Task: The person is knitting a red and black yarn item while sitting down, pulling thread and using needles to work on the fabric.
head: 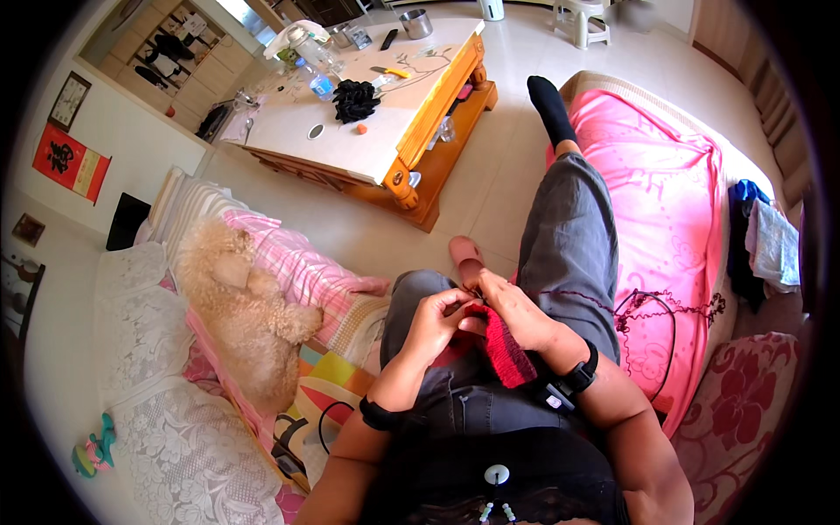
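Note:
Over my lap, my left hand (pixel 438 321) pinches the upper edge of a red and dark maroon knitted piece (pixel 504 351). My right hand (pixel 515 312) lies along the other side of it, its fingertips meeting the left ones at the top edge. Whether a needle or hook sits between the fingers is too small to tell. A strand of dark red yarn (pixel 577 295) runs from near my right hand across my raised thigh. It leads to a loose tangle of crinkled yarn (pixel 646 308) on the pink cover, where a black cable also lies.
A curly-haired dog (pixel 246 315) lies on the sofa at my left. Ahead stands a wooden coffee table (pixel 289 134) with a yellow-handled knife (pixel 390 71), a water bottle (pixel 316 80) and a black cloth bundle (pixel 355 101). Folded clothes (pixel 764 239) rest on the right armrest. A pink slipper (pixel 466 256) is below.

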